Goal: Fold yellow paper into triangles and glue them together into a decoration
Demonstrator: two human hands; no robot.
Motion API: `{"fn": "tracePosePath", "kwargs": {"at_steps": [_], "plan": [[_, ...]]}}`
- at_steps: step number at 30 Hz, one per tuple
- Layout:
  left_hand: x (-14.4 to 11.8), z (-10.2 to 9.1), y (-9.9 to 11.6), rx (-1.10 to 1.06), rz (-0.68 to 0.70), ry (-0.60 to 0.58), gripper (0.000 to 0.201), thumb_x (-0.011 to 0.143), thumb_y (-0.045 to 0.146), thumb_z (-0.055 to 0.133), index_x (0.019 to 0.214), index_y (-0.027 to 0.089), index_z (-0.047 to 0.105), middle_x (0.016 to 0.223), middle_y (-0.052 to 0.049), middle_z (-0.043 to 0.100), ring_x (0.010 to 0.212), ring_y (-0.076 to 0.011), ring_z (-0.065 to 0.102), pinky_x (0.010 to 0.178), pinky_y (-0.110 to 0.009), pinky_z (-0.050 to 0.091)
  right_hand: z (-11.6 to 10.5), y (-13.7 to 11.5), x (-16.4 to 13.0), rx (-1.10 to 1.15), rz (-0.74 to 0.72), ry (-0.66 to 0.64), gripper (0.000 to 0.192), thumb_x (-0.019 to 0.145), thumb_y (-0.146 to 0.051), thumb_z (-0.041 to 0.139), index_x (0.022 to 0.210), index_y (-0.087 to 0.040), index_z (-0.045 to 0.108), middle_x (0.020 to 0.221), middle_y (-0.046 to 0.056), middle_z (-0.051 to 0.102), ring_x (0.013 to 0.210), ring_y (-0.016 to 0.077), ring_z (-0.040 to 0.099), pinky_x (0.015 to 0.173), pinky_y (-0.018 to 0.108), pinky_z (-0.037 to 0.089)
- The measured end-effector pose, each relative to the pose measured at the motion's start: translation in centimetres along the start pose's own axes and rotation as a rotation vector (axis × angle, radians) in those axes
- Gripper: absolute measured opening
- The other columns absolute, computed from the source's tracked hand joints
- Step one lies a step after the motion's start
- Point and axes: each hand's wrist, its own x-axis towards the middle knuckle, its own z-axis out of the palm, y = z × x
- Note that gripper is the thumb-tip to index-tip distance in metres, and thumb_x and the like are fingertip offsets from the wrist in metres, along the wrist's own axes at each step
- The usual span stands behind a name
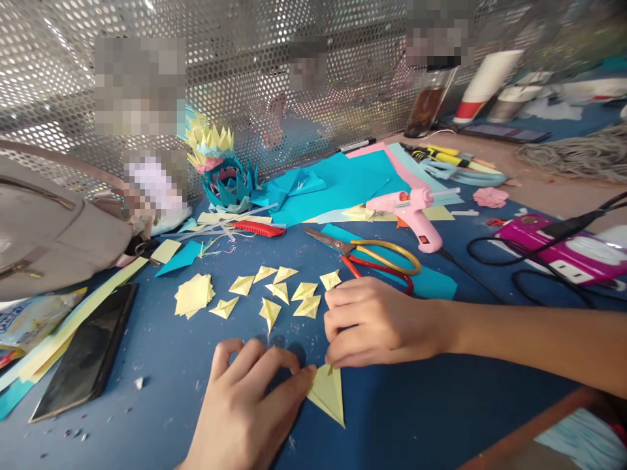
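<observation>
Left hand [249,398]: touching the left corner of the folded yellow paper [328,393] with the thumb; pinching or just pressing, cannot tell.
Right hand [382,323]: closed at the fingertips on the paper's upper edge.
Paper's place: flat on the table [161,365], just below the right fingertips, top partly hidden.
Fold: apparently mid-crease; seems to call next for steady left pressure and a firm press along the fold.
Sharp tip: aimed nearward, slightly right.
Long axis: running from under the grip down to that tip.
Beyond the grip: small folded pieces [307,307], then scissors [345,248].
</observation>
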Motion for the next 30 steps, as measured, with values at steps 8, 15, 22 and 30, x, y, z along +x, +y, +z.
{"fn": "tracePosePath", "kwargs": {"at_steps": [8,15,22,30], "plan": [[0.0,-0.1,0.2,0.046,0.033,0.041,0.026,0.104,0.019,0.051,0.101,0.032,0.074,0.091,0.006,0.075,0.074,-0.0155,0.055,0.082,-0.037,0.031,0.0,-0.3,-0.1,-0.12,-0.059,-0.005,0.014,0.101,-0.027,0.059,0.093,-0.022,0.07,0.082,-0.002,0.065,0.074,0.0145,0.047,0.062,0.033,0.029],[-0.1,-0.2,0.1,0.089,0.071,0.02,0.026,0.104,0.019,0.05,0.098,0.03,0.073,0.094,0.005,0.074,0.075,-0.0155,0.055,0.084,-0.037,0.032,-0.1,-0.4,0.1,-0.212,-0.122,0.004,0.019,0.102,-0.023,0.056,0.087,-0.022,0.069,0.076,-0.002,0.063,0.073,0.0135,0.048,0.059,0.033,0.028],[-0.2,-0.4,0.3,0.168,0.187,0.032,0.026,0.104,0.018,0.048,0.106,0.024,0.073,0.093,0.002,0.074,0.077,-0.016,0.057,0.083,-0.035,0.034,-0.5,-0.4,0.4,-0.169,-0.142,-0.058,0.025,0.101,-0.031,0.057,0.081,-0.02,0.067,0.078,0.0,0.063,0.071,0.0152,0.048,0.06,0.036,0.029],[-0.4,-0.8,0.2,0.228,0.194,0.06,0.024,0.102,0.014,0.051,0.099,0.023,0.072,0.091,0.004,0.075,0.075,-0.0161,0.056,0.078,-0.035,0.036,-1.4,-0.2,0.3,-0.12,-0.155,-0.131,0.027,0.101,-0.027,0.054,0.08,-0.019,0.067,0.073,0.0,0.06,0.071,0.0172,0.047,0.062,0.037,0.03]]}}
